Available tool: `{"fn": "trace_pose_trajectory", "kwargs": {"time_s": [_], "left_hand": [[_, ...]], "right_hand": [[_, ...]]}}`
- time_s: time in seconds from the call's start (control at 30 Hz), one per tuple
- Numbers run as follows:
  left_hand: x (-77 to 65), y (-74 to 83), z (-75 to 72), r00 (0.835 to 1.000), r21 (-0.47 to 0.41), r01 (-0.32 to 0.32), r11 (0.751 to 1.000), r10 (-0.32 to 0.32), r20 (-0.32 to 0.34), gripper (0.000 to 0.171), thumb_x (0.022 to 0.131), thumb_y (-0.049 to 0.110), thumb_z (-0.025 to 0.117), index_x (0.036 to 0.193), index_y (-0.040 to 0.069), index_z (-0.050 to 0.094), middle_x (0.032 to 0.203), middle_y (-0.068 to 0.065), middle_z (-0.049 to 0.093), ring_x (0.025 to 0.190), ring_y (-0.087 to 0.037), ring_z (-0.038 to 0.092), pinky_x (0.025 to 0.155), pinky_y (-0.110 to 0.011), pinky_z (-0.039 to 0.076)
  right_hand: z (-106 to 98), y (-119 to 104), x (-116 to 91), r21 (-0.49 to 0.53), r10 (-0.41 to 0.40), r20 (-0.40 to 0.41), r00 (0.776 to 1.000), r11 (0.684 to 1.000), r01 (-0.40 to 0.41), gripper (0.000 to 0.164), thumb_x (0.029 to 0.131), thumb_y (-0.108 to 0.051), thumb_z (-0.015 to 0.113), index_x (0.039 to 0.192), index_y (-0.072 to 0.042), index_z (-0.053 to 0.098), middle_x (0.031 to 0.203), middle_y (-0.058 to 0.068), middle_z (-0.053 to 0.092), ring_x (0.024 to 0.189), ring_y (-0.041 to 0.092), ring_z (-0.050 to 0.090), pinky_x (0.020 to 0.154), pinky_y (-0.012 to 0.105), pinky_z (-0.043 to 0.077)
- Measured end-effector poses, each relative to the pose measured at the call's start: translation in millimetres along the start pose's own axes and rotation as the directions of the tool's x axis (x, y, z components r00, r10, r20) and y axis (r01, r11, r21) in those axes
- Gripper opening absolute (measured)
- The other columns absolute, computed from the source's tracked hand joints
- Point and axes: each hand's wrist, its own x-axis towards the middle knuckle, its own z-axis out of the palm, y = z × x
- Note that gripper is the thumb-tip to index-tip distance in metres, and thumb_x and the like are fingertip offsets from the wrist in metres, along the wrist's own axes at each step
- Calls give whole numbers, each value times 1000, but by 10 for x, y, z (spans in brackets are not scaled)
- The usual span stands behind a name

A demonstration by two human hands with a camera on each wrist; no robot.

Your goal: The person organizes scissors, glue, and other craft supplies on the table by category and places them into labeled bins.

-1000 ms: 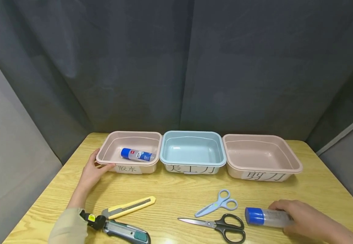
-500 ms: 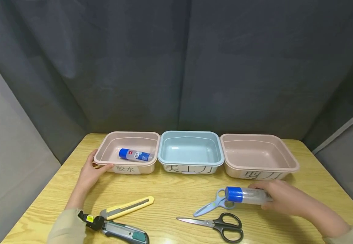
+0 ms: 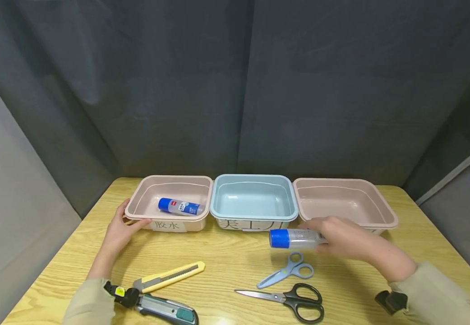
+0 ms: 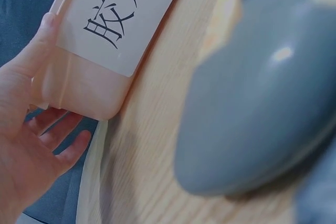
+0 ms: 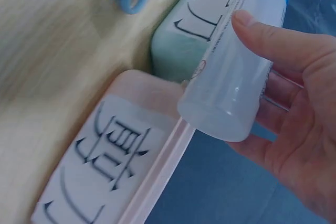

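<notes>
My right hand (image 3: 338, 237) grips a clear glue bottle with a blue cap (image 3: 296, 238), held lying sideways above the table in front of the blue bin. In the right wrist view the thumb and curled fingers close round the clear bottle (image 5: 236, 66). At the left, my left hand (image 3: 121, 228) holds the near-left corner of the left pink bin (image 3: 196, 224). The left wrist view shows its thumb on the bin's labelled side (image 4: 86, 82) and the fingers round the corner. A second blue-capped glue bottle (image 3: 181, 206) lies inside that bin.
A blue bin (image 3: 255, 223) and another pink bin (image 3: 385, 221) continue the row. Light-blue scissors (image 3: 287, 271), black-handled scissors (image 3: 296, 300), a yellow utility knife (image 3: 170, 276) and a grey-green utility knife (image 3: 168, 309) lie nearer. A dark curtain (image 3: 243, 90) hangs behind.
My right hand has lifted the glue bottle off the table's right side and carried it left and farther back, past the light-blue scissors. The left hand stays at the left bin.
</notes>
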Motion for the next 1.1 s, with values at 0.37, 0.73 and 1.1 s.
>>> {"fn": "trace_pose_trajectory", "kwargs": {"time_s": [0.37, 0.73, 1.1], "left_hand": [[-16, -3, -2, 1000, -8, 4, 1000, -4, 0, 103, 74, 50, 69, 148, 16, 5, 145, -19, 25, 122, -38, 36, 100, -55, 30], [3, -16, 18, 1000, -24, -13, 1000, 13, -4, 103, 74, 49, 69, 147, 15, 6, 146, -19, 25, 122, -38, 36, 99, -55, 31], [-7, -7, -7, 1000, -20, 8, 1000, -7, 9, 105, 73, 51, 68, 148, 16, 4, 147, -19, 23, 124, -38, 34, 101, -57, 28]], "right_hand": [[-36, -183, 462, 4, -35, 12, 999, 999, 35, 38, 72, -13, 75, 107, -5, 62, 99, 4, 66, 79, 8, 58, 71, 29, 52], [-80, -326, 881, -71, -74, 9, 997, 995, 74, 43, 75, -16, 74, 114, -7, 60, 105, 5, 61, 88, 17, 61, 75, 33, 51], [-47, -454, 1279, -103, -98, -13, 995, 990, 96, 45, 76, -21, 74, 115, -6, 59, 107, 6, 64, 88, 17, 62, 75, 32, 51]]}}
